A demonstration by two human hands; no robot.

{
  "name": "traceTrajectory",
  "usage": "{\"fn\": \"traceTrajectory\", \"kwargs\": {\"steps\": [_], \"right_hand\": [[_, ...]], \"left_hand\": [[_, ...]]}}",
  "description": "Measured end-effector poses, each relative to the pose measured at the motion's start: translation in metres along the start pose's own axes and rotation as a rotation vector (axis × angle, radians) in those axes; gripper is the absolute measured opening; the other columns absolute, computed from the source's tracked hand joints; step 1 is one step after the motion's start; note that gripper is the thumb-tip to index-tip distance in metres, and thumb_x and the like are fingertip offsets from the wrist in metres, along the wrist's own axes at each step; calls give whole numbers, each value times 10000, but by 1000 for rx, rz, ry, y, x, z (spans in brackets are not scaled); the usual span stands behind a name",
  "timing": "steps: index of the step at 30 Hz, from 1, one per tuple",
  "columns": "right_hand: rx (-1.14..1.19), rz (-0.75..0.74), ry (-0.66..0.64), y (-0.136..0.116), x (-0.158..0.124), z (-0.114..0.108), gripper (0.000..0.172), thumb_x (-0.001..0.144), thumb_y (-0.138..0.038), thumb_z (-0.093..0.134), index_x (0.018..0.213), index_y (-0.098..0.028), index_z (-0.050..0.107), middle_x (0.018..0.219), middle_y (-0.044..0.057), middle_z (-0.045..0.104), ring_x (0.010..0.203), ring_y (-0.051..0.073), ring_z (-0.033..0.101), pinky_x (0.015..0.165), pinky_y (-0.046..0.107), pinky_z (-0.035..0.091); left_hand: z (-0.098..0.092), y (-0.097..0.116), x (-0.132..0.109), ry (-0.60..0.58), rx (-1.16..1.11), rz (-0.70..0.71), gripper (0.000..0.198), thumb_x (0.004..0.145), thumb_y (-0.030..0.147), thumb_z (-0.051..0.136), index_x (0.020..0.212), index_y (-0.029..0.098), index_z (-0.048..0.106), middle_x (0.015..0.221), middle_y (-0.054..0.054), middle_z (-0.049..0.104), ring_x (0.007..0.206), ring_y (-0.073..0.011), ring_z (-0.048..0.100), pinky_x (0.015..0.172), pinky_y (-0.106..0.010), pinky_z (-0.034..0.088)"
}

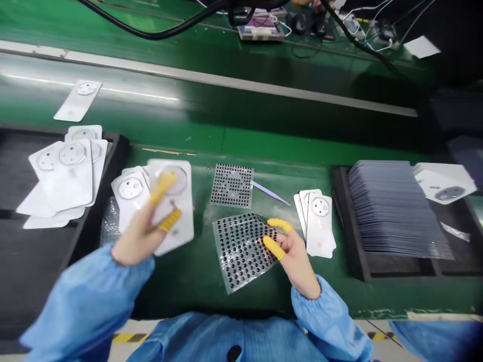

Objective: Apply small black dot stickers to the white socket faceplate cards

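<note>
two dotted sheets (241,254), one in right fingers (274,248)

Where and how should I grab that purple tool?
I'd pinch the purple tool around mid-shaft, approaching from the right hand's side: one end meets the smaller dotted sheet, the other narrows to a fine tip.
</note>
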State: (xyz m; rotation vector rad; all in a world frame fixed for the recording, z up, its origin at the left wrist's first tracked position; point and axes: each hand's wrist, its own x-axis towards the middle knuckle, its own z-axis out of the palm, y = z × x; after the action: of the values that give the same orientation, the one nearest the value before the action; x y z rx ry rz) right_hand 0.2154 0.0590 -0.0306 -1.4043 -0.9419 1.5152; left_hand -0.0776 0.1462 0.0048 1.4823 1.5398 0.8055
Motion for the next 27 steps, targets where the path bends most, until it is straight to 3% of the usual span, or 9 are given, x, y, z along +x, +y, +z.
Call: {"fn": "traceTrajectory", "kwargs": {"steps": [2, 6, 9, 11, 12, 15, 17, 22, 27], "right_hand": [[164, 86, -32, -5, 0, 3, 408, 810, -357, 668, 1133, -230, 453, 759, -8, 694, 544, 103, 625, 538, 229, 531], [104, 15, 12, 4, 0, 12, 395, 814, -341, 657, 1136, -228, 458, 785, 2, 699, 597, 121, 652, 585, 259, 561], [-262, -266, 163, 14, -2, 17, 373, 836, -263, 624, 1186, -219, 501, 1073, 88, 663, 935, 193, 667, 835, 392, 559], [-552, -535, 269, 16, -5, 21, 357, 830, -172, 617, 1178, -221, 556, 1239, 114, 572, 1153, 234, 560, 975, 466, 476], [-656, -656, 256, 15, -6, 24, 353, 827, -131, 610, 1166, -220, 574, 1250, 116, 559, 1180, 239, 533, 992, 482, 459], [-774, -864, 21, 11, -6, 31, 329, 839, -49, 550, 1137, -185, 584, 1103, 111, 624, 1056, 209, 587, 950, 470, 495], [-823, -913, -86, 11, -3, 35, 312, 842, -7, 490, 1104, -148, 585, 1038, 118, 639, 985, 193, 606, 932, 455, 515], [-887, -1053, -153, 28, 5, 35, 271, 826, 5, 446, 1018, -123, 589, 974, 122, 647, 934, 192, 621, 911, 435, 545], [-675, -884, -142, 48, 8, 38, 211, 846, -76, 491, 1026, -145, 576, 954, 111, 637, 916, 179, 622, 801, 343, 578]], "left_hand": [[27, -8, -40, -154, -158, -195, 622, 685, 562, 698, 1060, 65, 686, 1182, -164, 670, 1142, -370, 581, 1031, -487, 410], [74, -10, -77, -138, -307, -295, 641, 708, 683, 581, 903, 94, 744, 887, -159, 756, 838, -337, 709, 717, -429, 593], [91, 0, -80, -177, -352, -328, 489, 726, 543, 661, 849, 77, 747, 799, -151, 757, 698, -285, 716, 566, -343, 588], [95, 7, -78, -187, -354, -326, 398, 759, 456, 654, 834, 76, 747, 793, -141, 756, 693, -260, 713, 558, -310, 578], [96, 9, -78, -191, -349, -317, 379, 771, 435, 638, 834, 77, 746, 785, -134, 756, 692, -252, 711, 560, -303, 575], [95, 9, -78, -215, -299, -265, 323, 772, 369, 628, 867, 83, 743, 763, -110, 753, 672, -235, 700, 593, -309, 572], [95, 5, -81, -222, -239, -216, 293, 772, 329, 619, 893, 92, 742, 794, -107, 754, 696, -237, 697, 642, -326, 569], [98, -10, -84, -255, -77, -99, 232, 772, 252, 581, 864, 129, 756, 832, -106, 757, 746, -258, 700, 700, -352, 545], [101, -18, -83, -288, 34, -54, 242, 764, 242, 559, 846, 136, 760, 779, -109, 758, 683, -275, 700, 646, -376, 549]]}}
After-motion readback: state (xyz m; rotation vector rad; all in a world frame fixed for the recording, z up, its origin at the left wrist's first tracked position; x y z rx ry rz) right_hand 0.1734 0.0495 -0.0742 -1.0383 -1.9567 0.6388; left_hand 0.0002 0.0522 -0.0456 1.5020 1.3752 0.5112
